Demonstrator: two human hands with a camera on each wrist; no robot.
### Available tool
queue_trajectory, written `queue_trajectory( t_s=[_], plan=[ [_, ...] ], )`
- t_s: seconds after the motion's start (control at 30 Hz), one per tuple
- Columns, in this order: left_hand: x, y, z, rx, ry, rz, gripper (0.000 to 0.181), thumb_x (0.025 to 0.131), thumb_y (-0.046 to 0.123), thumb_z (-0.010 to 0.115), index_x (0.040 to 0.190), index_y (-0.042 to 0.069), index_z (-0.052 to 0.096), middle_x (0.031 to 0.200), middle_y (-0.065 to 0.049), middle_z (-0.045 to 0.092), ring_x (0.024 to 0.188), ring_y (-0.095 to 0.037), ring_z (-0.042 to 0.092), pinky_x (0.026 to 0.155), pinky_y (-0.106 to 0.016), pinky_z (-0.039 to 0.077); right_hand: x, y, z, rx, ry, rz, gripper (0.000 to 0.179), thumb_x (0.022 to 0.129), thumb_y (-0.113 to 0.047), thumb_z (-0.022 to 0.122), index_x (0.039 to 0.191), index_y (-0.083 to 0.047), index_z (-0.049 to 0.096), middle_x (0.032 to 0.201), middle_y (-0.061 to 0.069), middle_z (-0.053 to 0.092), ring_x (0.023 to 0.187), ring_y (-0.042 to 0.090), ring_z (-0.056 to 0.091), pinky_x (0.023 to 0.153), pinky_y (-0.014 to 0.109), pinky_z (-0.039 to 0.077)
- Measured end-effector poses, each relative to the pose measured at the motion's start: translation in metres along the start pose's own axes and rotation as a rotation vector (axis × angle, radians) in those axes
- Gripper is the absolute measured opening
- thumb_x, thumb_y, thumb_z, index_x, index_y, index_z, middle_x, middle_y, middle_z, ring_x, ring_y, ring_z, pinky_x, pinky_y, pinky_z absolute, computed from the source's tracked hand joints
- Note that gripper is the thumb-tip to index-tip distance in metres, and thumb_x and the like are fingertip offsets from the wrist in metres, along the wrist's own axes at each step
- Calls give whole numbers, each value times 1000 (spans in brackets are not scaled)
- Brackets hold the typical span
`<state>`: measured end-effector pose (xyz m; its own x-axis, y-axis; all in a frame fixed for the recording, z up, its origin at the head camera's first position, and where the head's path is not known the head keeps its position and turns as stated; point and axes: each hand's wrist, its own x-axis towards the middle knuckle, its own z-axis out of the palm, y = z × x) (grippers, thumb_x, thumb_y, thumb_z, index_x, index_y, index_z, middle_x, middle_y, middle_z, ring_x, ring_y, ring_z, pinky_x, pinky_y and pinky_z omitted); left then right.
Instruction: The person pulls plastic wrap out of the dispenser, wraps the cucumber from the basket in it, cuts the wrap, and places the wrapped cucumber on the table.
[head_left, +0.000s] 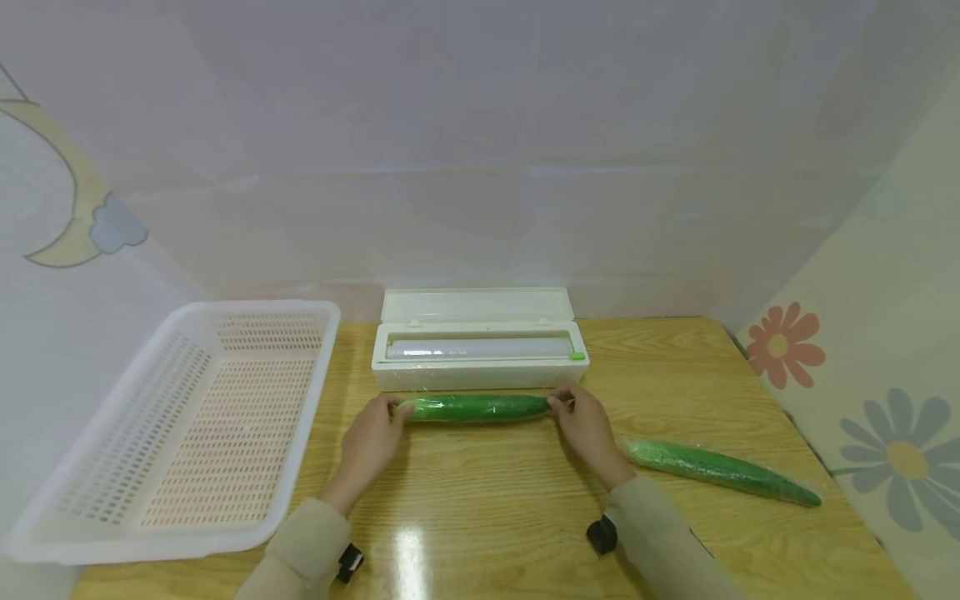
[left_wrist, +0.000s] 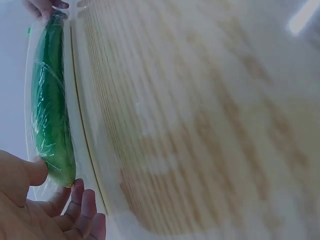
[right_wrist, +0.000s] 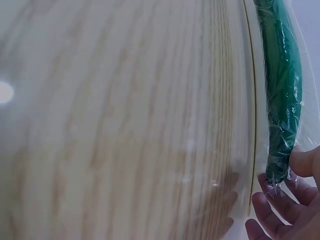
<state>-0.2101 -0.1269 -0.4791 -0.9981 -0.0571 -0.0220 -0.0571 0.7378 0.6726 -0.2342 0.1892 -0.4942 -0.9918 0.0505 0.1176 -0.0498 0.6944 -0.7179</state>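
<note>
A green cucumber (head_left: 480,407) in clear plastic film lies crosswise between both hands, just in front of the white film dispenser box (head_left: 480,379). My left hand (head_left: 372,433) pinches its paler left end between thumb and fingers. At the darker, tapered right end, my right hand (head_left: 585,427) pinches the cucumber and its film. Crinkled film shows around the cucumber (left_wrist: 50,105) in the left wrist view, and bunches past its tip in the right wrist view. The dispenser's lid (head_left: 477,306) stands raised, with a roll of film (head_left: 480,347) inside.
A second film-wrapped cucumber (head_left: 720,467) lies slanted on the table at the right, beyond my right forearm. On the left stands a white slotted plastic basket (head_left: 303,467). A small green slider (head_left: 577,356) sits at the dispenser's right end. Behind the wooden table (head_left: 480,508) hangs a pale backdrop.
</note>
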Motion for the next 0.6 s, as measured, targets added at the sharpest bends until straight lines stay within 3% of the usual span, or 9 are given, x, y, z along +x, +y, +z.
queue_trajectory(
  t_s=[0.2,0.6],
  plan=[
    [7,0,2,13,-6,-37,38,102,34,56,117,0,66,95,-8,66,79,-21,60,59,-34,49,2,-1,0,-23,-1,17,21,100,-20,61,107,0,66,98,12,68,92,28,63,80,45,54],
    [12,-2,8,37,-26,-54,43,100,32,59,126,-2,61,101,-12,64,82,-23,59,59,-35,48,7,2,4,9,-4,30,25,98,-21,64,109,2,65,96,12,68,87,26,62,73,41,53]
  ],
)
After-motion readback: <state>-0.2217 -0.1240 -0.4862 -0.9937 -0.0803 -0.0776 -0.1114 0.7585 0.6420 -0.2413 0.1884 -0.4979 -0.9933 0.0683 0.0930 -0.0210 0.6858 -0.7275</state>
